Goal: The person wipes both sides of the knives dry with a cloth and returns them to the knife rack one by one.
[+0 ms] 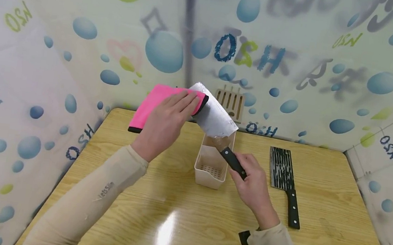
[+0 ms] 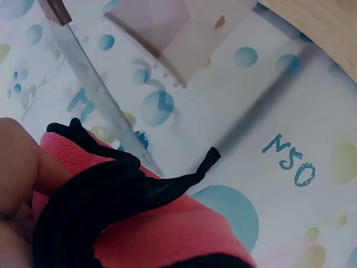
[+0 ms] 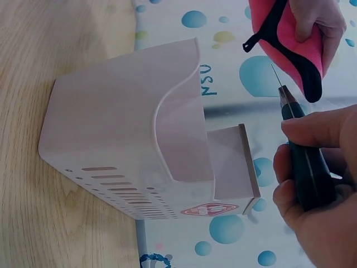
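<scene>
My left hand (image 1: 169,121) holds a folded pink cloth (image 1: 149,107) with black edging against the far part of a cleaver blade (image 1: 215,118). In the right wrist view, the left thumb lies on the pink cloth (image 3: 270,33). The cloth covers part of the blade's far end. My right hand (image 1: 253,181) grips the cleaver's black handle (image 3: 307,162), the blade slanting up and to the left. Seen from the left wrist, the blade (image 2: 100,84) is nearly edge-on, running down to the cloth. The cleaver is raised above a pale plastic knife holder (image 1: 209,180).
A second cleaver (image 1: 280,168) with dark streaks on its blade lies at the right of the wooden table (image 1: 334,219), handle toward me. Behind the holder is a beige slotted piece (image 1: 238,103). Patterned wall sheeting (image 1: 295,89) borders the table at the back and sides.
</scene>
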The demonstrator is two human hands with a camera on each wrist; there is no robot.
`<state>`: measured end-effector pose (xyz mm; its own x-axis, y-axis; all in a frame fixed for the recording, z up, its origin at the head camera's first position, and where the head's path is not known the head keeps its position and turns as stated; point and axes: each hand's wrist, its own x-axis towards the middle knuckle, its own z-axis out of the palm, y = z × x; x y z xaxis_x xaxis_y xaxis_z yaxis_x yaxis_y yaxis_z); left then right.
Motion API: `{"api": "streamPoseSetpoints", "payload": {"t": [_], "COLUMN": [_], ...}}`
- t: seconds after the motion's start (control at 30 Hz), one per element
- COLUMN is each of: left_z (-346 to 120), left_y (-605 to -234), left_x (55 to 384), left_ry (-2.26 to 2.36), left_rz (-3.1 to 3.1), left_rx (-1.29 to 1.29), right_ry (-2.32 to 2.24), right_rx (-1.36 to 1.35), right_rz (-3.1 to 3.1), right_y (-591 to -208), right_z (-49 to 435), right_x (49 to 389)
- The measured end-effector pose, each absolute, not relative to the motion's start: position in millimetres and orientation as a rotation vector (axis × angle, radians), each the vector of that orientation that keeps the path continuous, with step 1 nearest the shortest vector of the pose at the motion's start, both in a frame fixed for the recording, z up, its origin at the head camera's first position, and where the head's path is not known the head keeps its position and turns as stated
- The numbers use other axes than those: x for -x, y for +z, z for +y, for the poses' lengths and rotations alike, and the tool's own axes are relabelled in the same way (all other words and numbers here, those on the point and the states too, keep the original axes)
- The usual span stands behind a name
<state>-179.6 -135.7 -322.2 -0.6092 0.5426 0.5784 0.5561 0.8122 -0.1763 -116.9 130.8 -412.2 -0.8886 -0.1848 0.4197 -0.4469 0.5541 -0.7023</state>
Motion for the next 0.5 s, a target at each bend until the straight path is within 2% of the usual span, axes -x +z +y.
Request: {"api": "streamPoseSetpoints", "payload": {"t": [0.5], "left_z": [-137.5], "left_y": [-326.9], "left_x": [185.7], "left_ry": [-0.010], "left_rz": [-2.428], "left_rx": [0.736], "right_ry": [1.169], "right_rx": [-0.633], "right_rz": [-2.425], "right_y": [-416.4], "right_z": [128.9], "right_x": [114.7]}}
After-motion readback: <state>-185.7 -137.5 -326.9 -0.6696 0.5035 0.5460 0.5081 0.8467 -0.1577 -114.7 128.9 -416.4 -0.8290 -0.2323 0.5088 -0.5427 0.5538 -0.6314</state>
